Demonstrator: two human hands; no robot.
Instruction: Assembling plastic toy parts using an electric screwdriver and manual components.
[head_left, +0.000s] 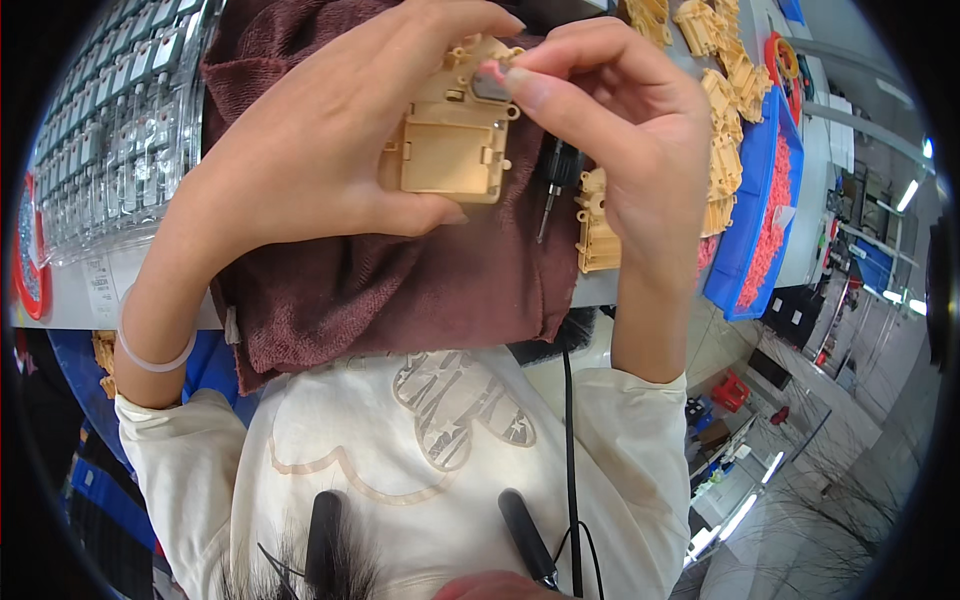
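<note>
My left hand [310,130] is closed round a tan plastic housing [450,155], thumb along its lower edge and fingers behind its far side. The housing has a rectangular recess and small screw lugs at its edges. At its upper right corner, the thumb and forefinger of my right hand [630,110] pinch a small pink piece [492,70], mostly hidden by the fingertips. Below the piece, a greyish patch shows in the housing's corner opening. Just right of the housing, a black screwdriver [562,165] lies with its bit pointing toward me.
A brown towel [420,290] covers the bench in front of me. Clear trays of grey-white parts [125,120] stand at left. More tan housings [725,150] are piled at right, beside a blue bin [745,255] of small pink parts. A black cable [569,440] hangs past my shirt.
</note>
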